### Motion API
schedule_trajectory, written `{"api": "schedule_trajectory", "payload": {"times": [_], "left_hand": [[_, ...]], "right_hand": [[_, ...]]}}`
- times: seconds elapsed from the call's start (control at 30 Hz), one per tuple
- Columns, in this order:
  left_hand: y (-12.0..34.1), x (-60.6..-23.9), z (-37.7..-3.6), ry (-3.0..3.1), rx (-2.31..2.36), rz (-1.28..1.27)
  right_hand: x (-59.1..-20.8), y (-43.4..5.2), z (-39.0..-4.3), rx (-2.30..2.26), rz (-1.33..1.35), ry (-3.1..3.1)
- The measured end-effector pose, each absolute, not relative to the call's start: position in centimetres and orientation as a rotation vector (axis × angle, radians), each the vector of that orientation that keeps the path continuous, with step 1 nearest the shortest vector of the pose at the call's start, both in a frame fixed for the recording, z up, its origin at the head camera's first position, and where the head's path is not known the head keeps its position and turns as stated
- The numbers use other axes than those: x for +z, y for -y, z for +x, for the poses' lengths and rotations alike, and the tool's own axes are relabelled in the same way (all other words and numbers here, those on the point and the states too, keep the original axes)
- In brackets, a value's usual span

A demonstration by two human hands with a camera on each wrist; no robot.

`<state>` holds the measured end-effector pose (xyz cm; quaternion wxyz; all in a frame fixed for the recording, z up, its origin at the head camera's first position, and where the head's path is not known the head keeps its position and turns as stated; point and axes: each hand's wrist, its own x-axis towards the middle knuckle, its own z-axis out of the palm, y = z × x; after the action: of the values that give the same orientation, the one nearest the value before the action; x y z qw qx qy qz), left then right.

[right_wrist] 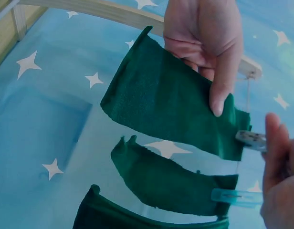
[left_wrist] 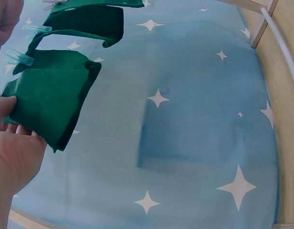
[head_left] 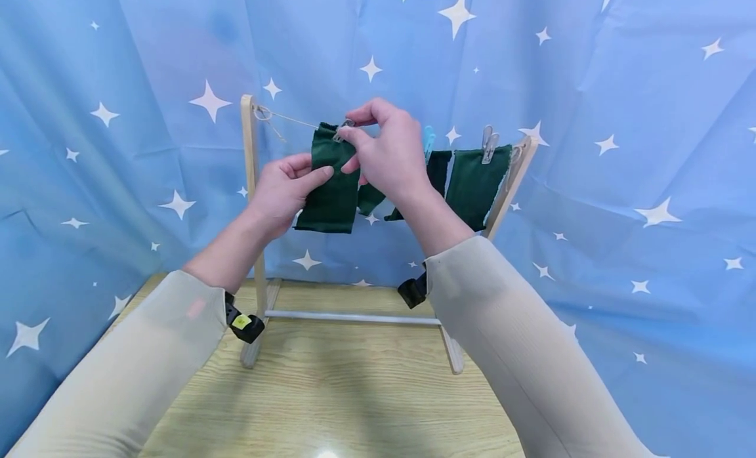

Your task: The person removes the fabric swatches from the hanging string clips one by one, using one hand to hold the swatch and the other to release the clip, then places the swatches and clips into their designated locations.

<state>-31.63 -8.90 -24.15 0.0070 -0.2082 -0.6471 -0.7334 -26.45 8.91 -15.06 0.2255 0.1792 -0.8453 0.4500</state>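
Note:
A dark green cloth (head_left: 331, 195) hangs at the left part of a thin cord (head_left: 295, 121). My left hand (head_left: 282, 194) pinches its left edge, the thumb on the front and the fingers behind, as the right wrist view also shows. At the cloth's top edge my right hand (head_left: 391, 146) pinches a clear grey clothespin (right_wrist: 252, 140) between thumb and fingers; its tip lies over the cloth. Beside this cloth hangs another green cloth (right_wrist: 171, 186) under a light blue clothespin (right_wrist: 235, 196). In the head view my right hand hides part of it.
A wooden frame (head_left: 251, 143) carries the cord and stands on a wood-grain table (head_left: 295, 392), with a white crossbar (head_left: 354, 317) low down. Farther right hang more green cloths (head_left: 477, 189) with another blue clothespin (head_left: 428, 143) and clear clothespins (head_left: 489, 144). A blue star-patterned curtain (head_left: 590, 248) stands behind.

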Motion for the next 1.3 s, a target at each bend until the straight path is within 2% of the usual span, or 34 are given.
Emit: {"api": "schedule_trajectory", "payload": {"times": [0.33,0.63,1.0,1.3], "left_hand": [[10.4,-23.6,-28.8,2.126,-2.387,-0.685],[12.1,-24.9,-26.6,2.291,-2.380,-0.703],[13.3,-27.3,-25.2,2.338,-2.432,-0.709],[14.8,-30.2,-24.5,2.273,-2.538,-0.824]], "right_hand": [[-15.8,-10.9,-24.1,1.372,0.595,1.985],[-18.7,-16.2,-21.3,1.365,0.650,1.887],[-23.1,-22.5,-17.8,1.540,0.468,2.068],[-29.0,-28.4,-16.1,1.575,0.235,2.247]]}}
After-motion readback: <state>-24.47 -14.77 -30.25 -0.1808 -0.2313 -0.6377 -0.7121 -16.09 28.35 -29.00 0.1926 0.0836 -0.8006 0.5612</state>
